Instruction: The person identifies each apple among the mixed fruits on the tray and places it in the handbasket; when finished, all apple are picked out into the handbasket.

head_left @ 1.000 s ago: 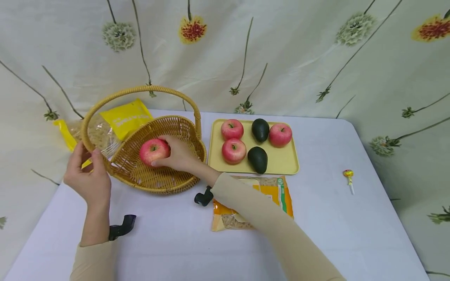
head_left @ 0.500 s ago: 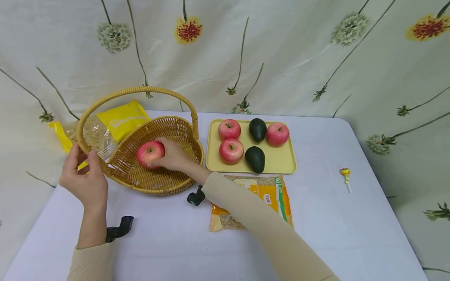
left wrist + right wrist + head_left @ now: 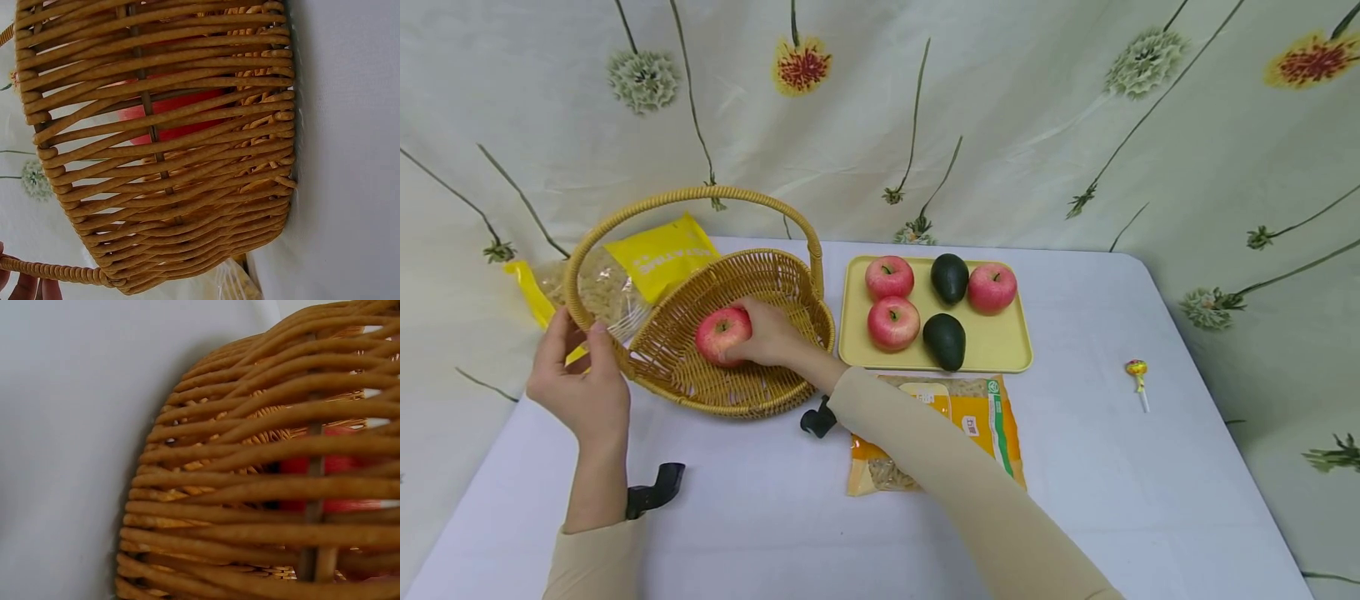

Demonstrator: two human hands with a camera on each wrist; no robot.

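In the head view a wicker basket [image 3: 752, 407] with a tall arched handle stands on the left of the table. My left hand [image 3: 580, 387] pinches the handle's left base between thumb and fingers; its fingers [image 3: 49, 290] show at the handle in the left wrist view. Inside the basket, my right hand [image 3: 771, 335] holds a red apple [image 3: 718, 337] from its right side, low over the woven bottom. Through the weave the apple's red skin [image 3: 132, 113] appears in the left wrist view, and the same apple [image 3: 294, 465] in the right wrist view.
Right of the basket, a yellow tray [image 3: 1000, 354] carries several apples [image 3: 893, 323] and two avocados [image 3: 945, 340]. An orange food packet [image 3: 985, 417] lies in front, partly under the right sleeve. Yellow pasta bags [image 3: 662, 257] sit behind the basket. A lollipop [image 3: 1138, 375] lies far right.
The whole head view has shifted slightly left. In the last half second the apple and right hand have sunk a little lower into the basket. The left hand keeps its hold on the handle.
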